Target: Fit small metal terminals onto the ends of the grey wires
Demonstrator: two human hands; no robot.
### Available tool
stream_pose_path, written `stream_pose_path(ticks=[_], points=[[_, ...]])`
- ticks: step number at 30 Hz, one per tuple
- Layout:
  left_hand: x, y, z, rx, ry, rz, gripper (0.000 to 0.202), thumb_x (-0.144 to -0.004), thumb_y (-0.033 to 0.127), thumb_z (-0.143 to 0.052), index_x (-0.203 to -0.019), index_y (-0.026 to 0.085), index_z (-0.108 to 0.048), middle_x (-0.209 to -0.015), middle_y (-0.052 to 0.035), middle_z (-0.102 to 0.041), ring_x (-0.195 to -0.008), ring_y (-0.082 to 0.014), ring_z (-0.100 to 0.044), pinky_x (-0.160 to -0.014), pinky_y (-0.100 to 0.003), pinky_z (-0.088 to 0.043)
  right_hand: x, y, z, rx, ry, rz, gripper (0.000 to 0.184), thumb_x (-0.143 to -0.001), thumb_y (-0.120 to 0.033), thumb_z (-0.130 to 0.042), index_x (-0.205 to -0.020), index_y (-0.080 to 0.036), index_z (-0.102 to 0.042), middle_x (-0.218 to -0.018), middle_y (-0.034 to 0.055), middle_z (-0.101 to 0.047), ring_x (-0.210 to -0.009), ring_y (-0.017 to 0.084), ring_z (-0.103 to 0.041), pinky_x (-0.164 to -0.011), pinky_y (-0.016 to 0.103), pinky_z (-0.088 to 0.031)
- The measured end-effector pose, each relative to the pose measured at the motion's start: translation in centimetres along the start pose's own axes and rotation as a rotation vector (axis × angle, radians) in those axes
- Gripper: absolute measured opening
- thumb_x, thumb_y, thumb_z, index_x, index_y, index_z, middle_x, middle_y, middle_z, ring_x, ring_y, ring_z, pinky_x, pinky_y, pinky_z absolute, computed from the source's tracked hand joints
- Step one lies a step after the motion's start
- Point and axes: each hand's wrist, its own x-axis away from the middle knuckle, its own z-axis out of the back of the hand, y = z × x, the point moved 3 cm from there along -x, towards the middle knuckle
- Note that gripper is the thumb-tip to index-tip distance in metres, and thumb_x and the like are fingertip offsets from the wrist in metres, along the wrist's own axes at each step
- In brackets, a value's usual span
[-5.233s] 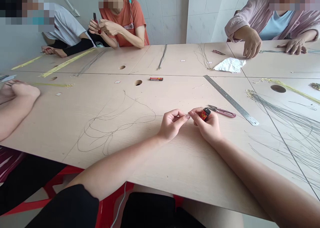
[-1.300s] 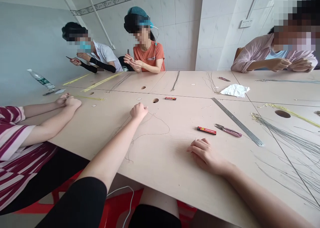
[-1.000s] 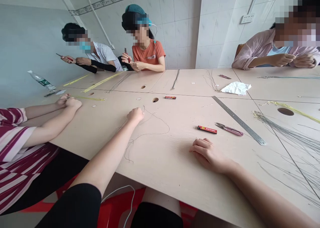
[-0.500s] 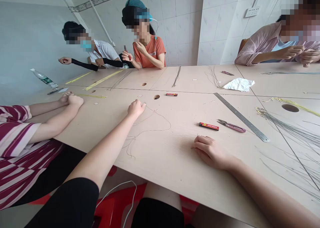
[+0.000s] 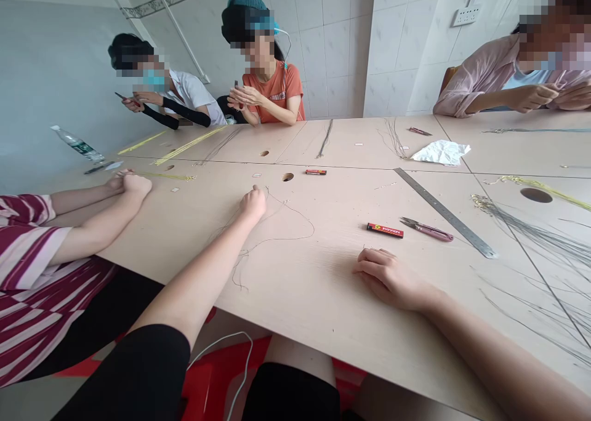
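Far to the left, a person in a striped shirt (image 5: 28,248) rests two hands (image 5: 132,186) together on the table (image 5: 295,310). Past them, a person in an orange shirt (image 5: 272,95) holds both hands up close together, above the table edge.

The person's left hand (image 5: 253,202) is near the middle of the table. It is curled up, with the fingers bent in and pointing down at the table. A thin dark wire (image 5: 295,236) lies in big loose loops just to the right of this hand and under the wrist. One end of the wire comes up close to the fingers, but I cannot tell if the hand has hold of it.

The right hand (image 5: 392,279) lies on the table, well to the right of the left hand. It is half open with the fingers a bit bent, and it holds nothing I can see. Just past its fingers lies a red lighter (image 5: 385,230), and next to that are small pink snips (image 5: 427,229). A long steel ruler (image 5: 443,212) lies just beyond the snips. To the right of the hand is a big spread of thin wires (image 5: 530,236).
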Motion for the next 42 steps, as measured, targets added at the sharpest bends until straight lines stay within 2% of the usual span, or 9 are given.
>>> stream_pose_path(ticks=[4, 8, 11, 18, 23, 30, 34, 39, 42], points=[[-0.4, -0.5, 0.9, 0.021, 0.017, 0.020, 0.039, -0.087, 0.013, -0.044, -0.125, 0.011, -0.052, -0.120, -0.0176, -0.065, -0.112, -0.0271, -0.060, -0.088, -0.034, -0.047, 0.1, 0.2, -0.1, -0.010, -0.003, -0.006, 0.026, -0.092, -0.012, -0.037, -0.095, -0.017, -0.063, -0.089, 0.0091, -0.060, -0.076, 0.016, -0.055, -0.070, 0.032, -0.047], [-0.5, -1.0, 1.2, 0.102, -0.068, 0.064, 0.022, -0.084, 0.031, -0.058, -0.102, 0.022, -0.068, -0.118, -0.0081, -0.068, -0.108, -0.0270, -0.062, -0.083, -0.035, -0.051, 0.1, 0.3, -0.2, -0.014, -0.012, -0.009, 0.025, -0.092, -0.013, -0.039, -0.094, -0.017, -0.064, -0.089, 0.0087, -0.060, -0.077, 0.016, -0.055, -0.070, 0.031, -0.046], [-0.4, -0.9, 1.0, 0.106, -0.069, 0.091, 0.016, -0.081, 0.025, -0.061, -0.093, 0.025, -0.072, -0.110, -0.0064, -0.071, -0.102, -0.0266, -0.065, -0.080, -0.036, -0.053, 0.1, 0.3, -0.2, -0.017, -0.015, -0.007, 0.024, -0.092, -0.013, -0.040, -0.093, -0.017, -0.063, -0.088, 0.0085, -0.060, -0.076, 0.016, -0.054, -0.070, 0.031, -0.045], [-0.7, 0.4, 0.3, -0.054, -0.043, 0.033, 0.029, -0.080, 0.011, -0.054, -0.105, 0.018, -0.069, -0.122, -0.0169, -0.063, -0.114, -0.0316, -0.060, -0.089, -0.041, -0.052, 0.0, 0.2, -0.2, -0.018, -0.013, 0.005, 0.024, -0.092, -0.012, -0.039, -0.092, -0.016, -0.063, -0.088, 0.0084, -0.060, -0.076, 0.016, -0.054, -0.071, 0.031, -0.045], [-1.0, 0.3, -0.1, -0.053, -0.007, 0.020, 0.043, -0.083, 0.008, -0.044, -0.124, 0.011, -0.053, -0.122, -0.0214, -0.062, -0.116, -0.0305, -0.059, -0.090, -0.039, -0.050, 0.1, 0.3, -0.2, -0.027, -0.014, -0.001, 0.023, -0.092, -0.012, -0.040, -0.093, -0.016, -0.063, -0.089, 0.0084, -0.060, -0.076, 0.016, -0.053, -0.071, 0.031, -0.045], [-2.0, -0.6, 0.7, 0.098, 0.128, -0.117, 0.040, -0.084, 0.008, -0.039, -0.121, 0.016, -0.051, -0.113, -0.0129, -0.069, -0.105, -0.0236, -0.064, -0.086, -0.033, -0.049, 0.0, 0.3, -0.1, -0.027, -0.027, -0.003, 0.024, -0.093, -0.013, -0.039, -0.093, -0.016, -0.062, -0.089, 0.0089, -0.060, -0.077, 0.017, -0.054, -0.073, 0.032, -0.044], [-2.1, -0.5, 1.9, 0.104, 0.099, -0.201, 0.032, -0.084, 0.013, -0.050, -0.113, 0.020, -0.060, -0.101, -0.0083, -0.074, -0.100, -0.0231, -0.066, -0.083, -0.033, -0.048, 0.0, 0.2, 0.0, -0.028, -0.025, -0.002, 0.025, -0.094, -0.014, -0.038, -0.093, -0.016, -0.063, -0.088, 0.0094, -0.060, -0.077, 0.017, -0.054, -0.073, 0.032, -0.045], [-1.4, -0.5, 3.8, 0.108, 0.341, -0.272, 0.038, -0.084, 0.017, -0.053, -0.121, 0.025, -0.061, -0.099, -0.0047, -0.076, -0.096, -0.0218, -0.068, -0.090, -0.034, -0.045, 0.0, 0.2, -0.1, -0.027, -0.033, -0.005, 0.027, -0.094, -0.015, -0.037, -0.093, -0.016, -0.064, -0.089, 0.0100, -0.061, -0.077, 0.017, -0.055, -0.072, 0.032, -0.046], [-1.0, -0.5, 3.5, 0.093, 0.307, -0.278, 0.039, -0.081, 0.017, -0.057, -0.119, 0.025, -0.063, -0.094, -0.0039, -0.077, -0.092, -0.0227, -0.068, -0.090, -0.036, -0.045, 0.0, 0.3, -0.2, -0.024, -0.032, -0.003, 0.026, -0.093, -0.013, -0.038, -0.093, -0.016, -0.064, -0.089, 0.0094, -0.061, -0.077, 0.017, -0.054, -0.072, 0.032, -0.045]])
